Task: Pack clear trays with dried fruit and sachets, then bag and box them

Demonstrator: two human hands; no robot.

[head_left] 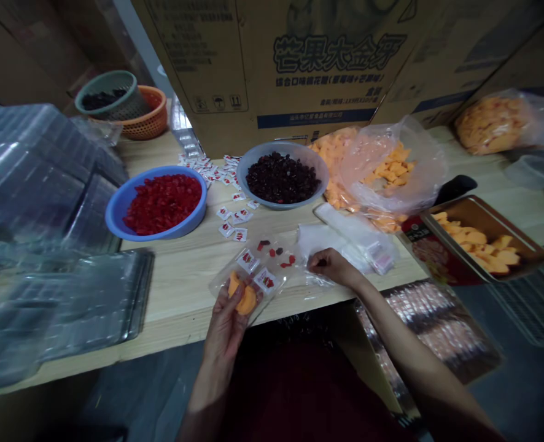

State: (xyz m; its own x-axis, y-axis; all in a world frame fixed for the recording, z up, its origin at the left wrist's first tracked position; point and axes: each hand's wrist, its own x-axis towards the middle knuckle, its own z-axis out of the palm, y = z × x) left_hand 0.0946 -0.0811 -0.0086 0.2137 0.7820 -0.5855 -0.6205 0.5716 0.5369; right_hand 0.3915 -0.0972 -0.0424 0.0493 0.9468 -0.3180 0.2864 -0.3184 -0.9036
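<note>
Counted: bowls (186, 228), two; baskets (152, 126), two; open tin (431, 255), one; clear packet (279, 258), one; packet sachets (266, 280), two; scattered sachets (240, 234), overlapping, exact count undeterminable.

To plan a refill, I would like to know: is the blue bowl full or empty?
Well filled, not empty: red pieces lie heaped in the blue bowl, with bare wall showing around them.

dim cool light, deep shadow beneath the table (184, 276), soft plastic glare, blurred, stretched edges

Pale wood-grain table (175, 307) — big printed cardboard box (235, 132) behind, grey floor (161, 393) below.
</note>
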